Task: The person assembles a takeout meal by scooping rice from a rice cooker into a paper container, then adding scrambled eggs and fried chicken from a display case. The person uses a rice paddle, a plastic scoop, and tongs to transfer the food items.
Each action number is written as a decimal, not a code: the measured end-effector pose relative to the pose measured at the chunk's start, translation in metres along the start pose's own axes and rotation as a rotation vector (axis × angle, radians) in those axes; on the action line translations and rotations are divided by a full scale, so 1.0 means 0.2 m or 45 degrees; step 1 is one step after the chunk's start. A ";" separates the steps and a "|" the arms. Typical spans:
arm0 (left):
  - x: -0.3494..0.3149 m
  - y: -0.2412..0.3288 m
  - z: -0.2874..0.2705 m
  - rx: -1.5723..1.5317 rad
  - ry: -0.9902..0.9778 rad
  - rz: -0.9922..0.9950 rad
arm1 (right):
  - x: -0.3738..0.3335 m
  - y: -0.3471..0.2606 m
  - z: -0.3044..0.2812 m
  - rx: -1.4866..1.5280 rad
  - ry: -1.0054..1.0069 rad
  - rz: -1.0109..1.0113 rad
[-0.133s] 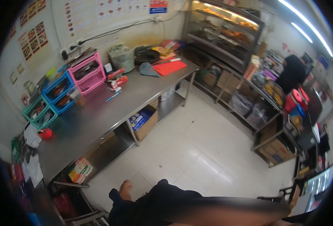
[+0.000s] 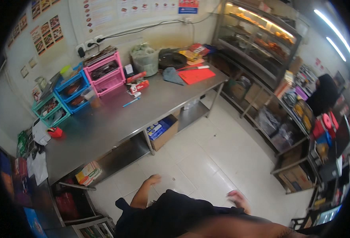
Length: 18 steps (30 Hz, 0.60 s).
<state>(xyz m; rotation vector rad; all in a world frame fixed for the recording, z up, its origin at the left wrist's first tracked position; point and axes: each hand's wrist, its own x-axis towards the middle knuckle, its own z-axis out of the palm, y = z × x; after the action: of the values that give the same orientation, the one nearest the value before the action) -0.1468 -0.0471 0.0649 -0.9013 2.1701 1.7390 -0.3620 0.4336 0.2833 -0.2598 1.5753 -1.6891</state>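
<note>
Out over the tiled floor, my left hand (image 2: 154, 179) reaches forward from the dark clothing, its fingers loosely stretched and nothing visible in them. My right hand (image 2: 238, 198) shows farther to the right, slightly blurred, with its fingers apart and also apparently holding nothing. Neither hand touches anything. Closest to the left one is the steel worktable (image 2: 115, 123), whose front edge lies beyond it. On that table are a red cutting board (image 2: 198, 77) with a knife (image 2: 196, 68) across it, a blue-grey cloth (image 2: 172, 75) and a light-blue pen (image 2: 131, 102).
Pink (image 2: 108, 82), blue (image 2: 72, 95) and teal baskets (image 2: 50, 112) line the wall. An open cardboard box (image 2: 169, 133) sits under the table. A lit glass food cabinet (image 2: 258, 37) stands at the back right. A person in dark clothing (image 2: 324, 95) is beyond the right counter.
My view has turned a little left, so the room sits farther right. My left hand has swung forward from my body, and my right hand has come into view.
</note>
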 end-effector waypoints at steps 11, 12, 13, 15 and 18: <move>-0.82 2.55 -0.84 0.393 -0.999 2.244 | 1.04 -1.94 0.70 0.274 -1.857 -1.492; -0.91 2.67 -0.79 0.691 -1.023 2.314 | 1.12 -2.01 0.80 0.315 -1.948 -1.476; -0.97 2.78 -0.76 0.962 -1.023 2.349 | 1.19 -2.06 0.91 0.343 -2.029 -1.452; -1.00 2.93 -0.75 1.144 -0.601 2.366 | 1.33 -2.15 1.08 0.388 -2.154 -1.404; -0.92 3.03 -0.83 1.100 -0.561 2.089 | 1.55 -2.24 1.32 0.457 -2.281 -1.362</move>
<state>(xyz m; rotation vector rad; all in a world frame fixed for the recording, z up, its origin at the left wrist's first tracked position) -0.3210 -0.0761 0.6963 1.6523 2.8222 0.6855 -0.5808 -0.0076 0.6353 -1.9385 -0.3379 -1.3265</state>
